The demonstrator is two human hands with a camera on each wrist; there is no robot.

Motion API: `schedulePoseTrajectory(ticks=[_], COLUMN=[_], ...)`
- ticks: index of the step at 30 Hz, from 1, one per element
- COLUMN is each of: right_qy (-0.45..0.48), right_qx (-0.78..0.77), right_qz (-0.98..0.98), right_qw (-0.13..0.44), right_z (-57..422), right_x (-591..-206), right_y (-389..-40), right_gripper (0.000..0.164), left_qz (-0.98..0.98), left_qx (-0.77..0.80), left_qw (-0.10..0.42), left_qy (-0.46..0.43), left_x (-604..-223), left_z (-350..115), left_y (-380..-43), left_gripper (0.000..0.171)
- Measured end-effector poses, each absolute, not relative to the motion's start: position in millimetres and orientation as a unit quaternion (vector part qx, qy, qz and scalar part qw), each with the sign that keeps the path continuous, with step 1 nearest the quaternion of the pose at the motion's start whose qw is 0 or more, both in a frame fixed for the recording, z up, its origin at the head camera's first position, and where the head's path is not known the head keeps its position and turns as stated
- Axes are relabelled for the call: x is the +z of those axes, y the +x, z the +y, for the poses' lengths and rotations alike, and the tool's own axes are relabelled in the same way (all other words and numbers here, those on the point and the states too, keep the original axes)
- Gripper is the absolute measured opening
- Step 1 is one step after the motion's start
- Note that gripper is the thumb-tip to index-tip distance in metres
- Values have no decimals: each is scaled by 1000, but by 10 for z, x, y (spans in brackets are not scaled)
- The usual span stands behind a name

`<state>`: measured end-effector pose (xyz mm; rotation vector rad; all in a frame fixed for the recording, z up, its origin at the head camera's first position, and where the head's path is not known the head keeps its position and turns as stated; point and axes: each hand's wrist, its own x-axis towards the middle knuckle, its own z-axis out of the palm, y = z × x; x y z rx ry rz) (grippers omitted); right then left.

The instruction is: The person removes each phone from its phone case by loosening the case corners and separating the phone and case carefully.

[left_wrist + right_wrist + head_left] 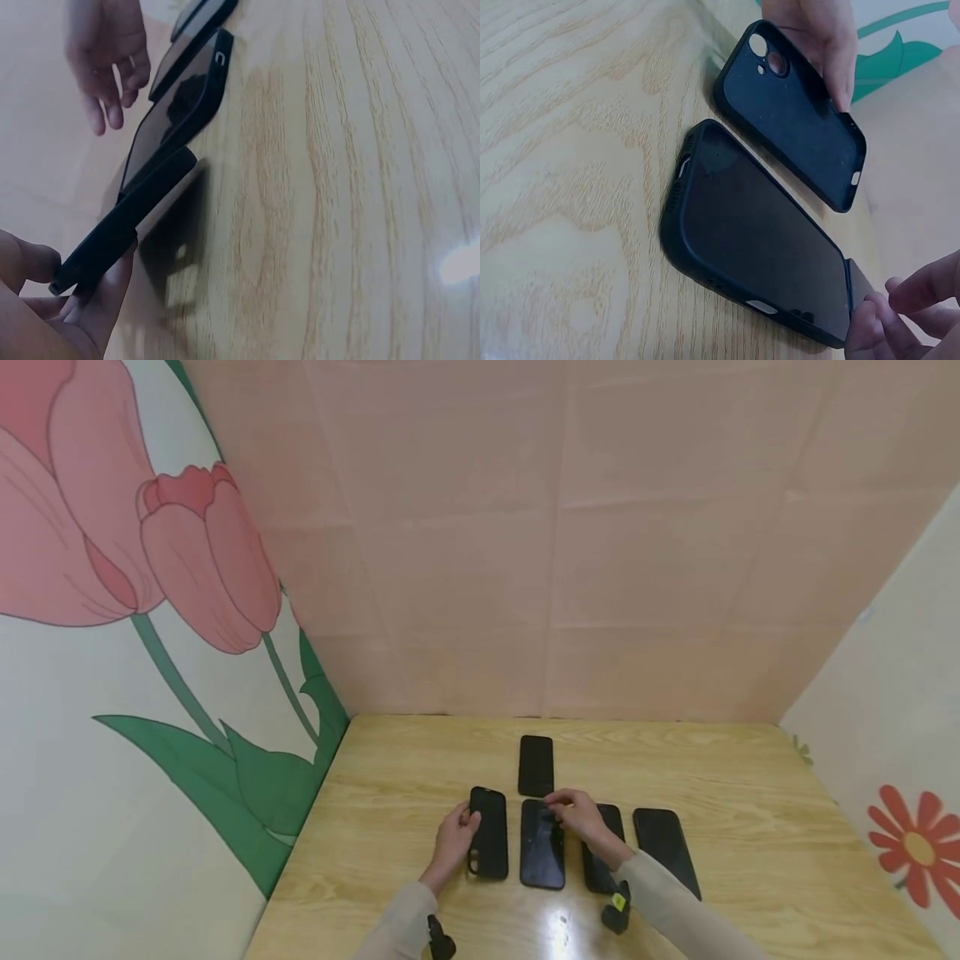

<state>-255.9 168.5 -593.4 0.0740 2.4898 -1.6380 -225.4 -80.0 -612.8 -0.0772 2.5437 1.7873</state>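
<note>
My left hand [452,842] grips a black phone case [795,124] by its left edge, thumb on top and fingers beneath. The case is bare inside, with round camera cutouts at its near end, and it tilts above the table in the left wrist view. Just right of it lies a phone in a black case [542,852], its dark glossy screen up. Over that phone's far end hovers my right hand [581,817], fingers loosely bent, with nothing visible held. Its fingertips [870,319] overlap the phone's far corner in the right wrist view.
Farther back lies another dark phone [536,765]. To the right are a dark phone [600,870], partly under my right forearm, and one more dark slab [666,847]. The wooden table [420,752] meets a pink back wall [480,610] and a tulip-patterned left side [150,735].
</note>
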Motion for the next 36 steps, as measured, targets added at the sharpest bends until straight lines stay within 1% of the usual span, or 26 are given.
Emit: schedulePoseTrajectory(ticks=[8, 12, 17, 21, 25, 31, 36], right_qy=[23, 24, 23, 31, 35, 24, -10], right_qx=[-537, -535, -539, -537, -537, -512, -469], right_qz=[839, 841, 838, 839, 838, 852, 878], right_qw=[84, 83, 83, 82, 94, 111, 98], right_z=[1716, 1725, 1718, 1734, 1745, 1759, 1784], right_x=[-5927, -5914, -5897, -5890, -5886, -5856, -5860], right_y=[-2569, -2562, -2547, -2540, -2552, -2593, -2632], right_gripper=[21, 21, 20, 20, 21, 21, 20], left_qz=[811, 822, 849, 871, 885, 897, 906], left_qx=[584, 569, 527, 491, 463, 440, 421], left_qw=[30, 19, -12, -25, -38, -44, -40], left_qy=[-21, -12, -4, -4, -3, -10, -24], left_x=[-6143, -6144, -6113, -6088, -6072, -6076, -6075], left_z=[-808, -806, -828, -840, -862, -892, -899], left_y=[-2260, -2262, -2225, -2194, -2169, -2165, -2188], left_gripper=[38, 37, 32, 29, 26, 25, 23])
